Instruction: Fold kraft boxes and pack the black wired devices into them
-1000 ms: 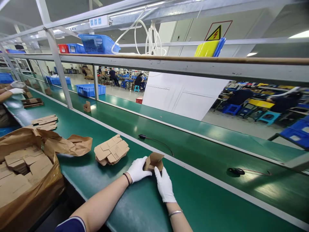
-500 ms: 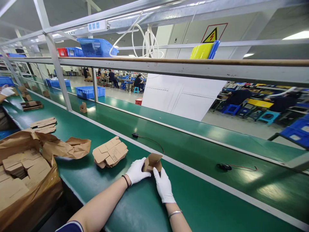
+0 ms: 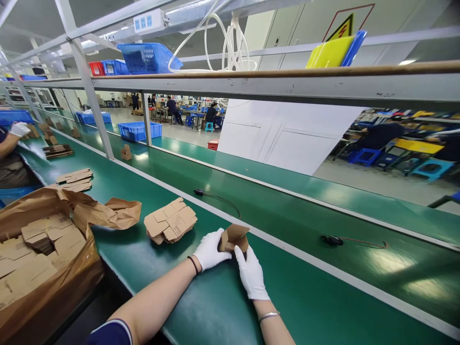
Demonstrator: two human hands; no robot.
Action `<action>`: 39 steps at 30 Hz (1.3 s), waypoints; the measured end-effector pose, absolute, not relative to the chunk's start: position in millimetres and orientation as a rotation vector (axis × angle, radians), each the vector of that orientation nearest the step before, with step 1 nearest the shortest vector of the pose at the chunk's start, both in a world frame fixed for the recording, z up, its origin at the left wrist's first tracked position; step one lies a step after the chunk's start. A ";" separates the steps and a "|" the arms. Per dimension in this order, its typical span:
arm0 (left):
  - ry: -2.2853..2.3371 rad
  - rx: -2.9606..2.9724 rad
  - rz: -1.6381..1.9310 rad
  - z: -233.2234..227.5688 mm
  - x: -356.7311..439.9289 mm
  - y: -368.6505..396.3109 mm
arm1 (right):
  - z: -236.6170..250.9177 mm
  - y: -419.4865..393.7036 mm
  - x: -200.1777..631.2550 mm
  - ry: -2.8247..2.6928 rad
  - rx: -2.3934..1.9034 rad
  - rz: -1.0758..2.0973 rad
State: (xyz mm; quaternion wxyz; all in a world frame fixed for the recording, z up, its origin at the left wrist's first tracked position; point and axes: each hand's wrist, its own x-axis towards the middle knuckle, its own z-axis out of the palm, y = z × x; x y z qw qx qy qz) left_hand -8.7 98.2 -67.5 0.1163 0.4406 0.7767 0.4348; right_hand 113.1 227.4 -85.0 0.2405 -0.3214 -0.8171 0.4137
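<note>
A small brown cardboard box [image 3: 234, 235] with a raised flap is held between my two white-gloved hands, just above or on the green work surface; I cannot tell which. My left hand [image 3: 212, 250] grips the box's left side, thumb along the near side. On the near right, my right hand [image 3: 250, 273] has its fingers against the box front; part of them is hidden. Left of my hands lies a stack of flattened cardboard boxes [image 3: 170, 221]. Farther left, a large paper-lined carton [image 3: 77, 282] holds many more flat boxes.
Black connectors with thin wires [image 3: 199, 192] [image 3: 332, 240] lie on the green belt [image 3: 287, 225] beyond a white rail. A formed box [image 3: 126, 152] and a blue crate [image 3: 140, 131] stand farther back. At far left, a co-worker's gloved hand [image 3: 19, 129] shows. A shelf [image 3: 251, 86] crosses above.
The camera view has shifted, so the scene sits differently in the picture. My right-hand fingers have moved slightly on the box front; both hands keep hold of the box.
</note>
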 end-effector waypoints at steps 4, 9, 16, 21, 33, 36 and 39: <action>2.278 1.165 1.428 -72.8 -7.9 102.3 | -82.6 222.9 111.1 -2.208 -0.793 1.131; 2.169 1.172 1.531 -82.4 -13.6 103.0 | -81.8 214.9 112.6 -2.192 -0.678 1.131; 2.284 1.398 1.963 -86.7 -19.1 95.9 | -74.5 243.2 110.5 -2.092 -0.804 0.985; 2.431 1.830 2.148 -71.4 8.0 82.1 | -17.5 364.4 117.5 -2.312 -1.319 0.391; 2.393 1.987 1.789 -73.1 27.2 84.0 | 9.1 491.7 111.8 -2.611 -1.398 0.108; 2.291 1.875 1.810 -67.4 33.4 87.7 | 7.8 473.8 110.0 -2.657 -1.424 0.177; 1.998 1.463 1.782 -53.4 56.3 102.4 | 1.8 414.1 116.1 -2.582 -1.365 0.251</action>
